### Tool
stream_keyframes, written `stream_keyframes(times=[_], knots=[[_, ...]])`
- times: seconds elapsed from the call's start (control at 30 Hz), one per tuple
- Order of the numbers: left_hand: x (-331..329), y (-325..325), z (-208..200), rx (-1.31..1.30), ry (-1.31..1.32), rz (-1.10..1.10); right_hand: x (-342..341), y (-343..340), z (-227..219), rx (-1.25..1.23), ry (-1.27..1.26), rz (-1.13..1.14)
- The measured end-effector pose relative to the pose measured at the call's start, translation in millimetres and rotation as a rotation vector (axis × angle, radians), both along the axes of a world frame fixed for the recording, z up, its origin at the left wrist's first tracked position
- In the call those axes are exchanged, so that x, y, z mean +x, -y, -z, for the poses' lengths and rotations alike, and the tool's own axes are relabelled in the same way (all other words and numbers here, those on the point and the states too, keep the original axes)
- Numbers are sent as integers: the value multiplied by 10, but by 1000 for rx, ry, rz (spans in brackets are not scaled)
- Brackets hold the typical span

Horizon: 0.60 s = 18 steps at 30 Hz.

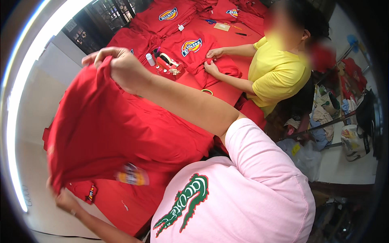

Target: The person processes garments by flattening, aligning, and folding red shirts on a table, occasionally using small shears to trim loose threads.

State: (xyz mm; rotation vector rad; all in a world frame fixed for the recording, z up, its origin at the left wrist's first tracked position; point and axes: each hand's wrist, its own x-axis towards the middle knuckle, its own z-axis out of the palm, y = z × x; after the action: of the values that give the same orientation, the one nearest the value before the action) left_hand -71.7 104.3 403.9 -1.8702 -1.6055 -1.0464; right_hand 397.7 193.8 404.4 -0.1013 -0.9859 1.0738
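Observation:
A red shirt (101, 125) with a colourful chest print hangs stretched between my hands, raised above the table at the left. My right hand (126, 71), on the far side, is closed on its upper edge. Lower down, my left hand (67, 202) grips its near edge; the fingers there are partly hidden and slightly blurred. Beneath the raised cloth, part of another red garment (83, 189) with a patterned strip shows on the red tabletop (125, 212). The lower print on the held shirt is smeared by motion.
Across the table a person in a yellow shirt (279, 69) handles another red shirt (192, 46). Near it are a white bottle (150, 60) and a yellow ring-shaped item (207, 92). Red garments (168, 18) are piled behind. A clothes-laden rack (344, 117) stands right.

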Motion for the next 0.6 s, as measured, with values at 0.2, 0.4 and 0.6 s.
stream_keyframes(times=[0.2, 0.4, 0.6], knots=[[-166, 425, 132, 456, -13, 158, 416, 185, 54, 346, 239, 5], [622, 741, 1268, -104, 71, 57, 698, 487, 1594, 57, 632, 94], [910, 879, 2429, -1114, -215, -86, 1001, 1150, 3354, -313, 1098, 274]])
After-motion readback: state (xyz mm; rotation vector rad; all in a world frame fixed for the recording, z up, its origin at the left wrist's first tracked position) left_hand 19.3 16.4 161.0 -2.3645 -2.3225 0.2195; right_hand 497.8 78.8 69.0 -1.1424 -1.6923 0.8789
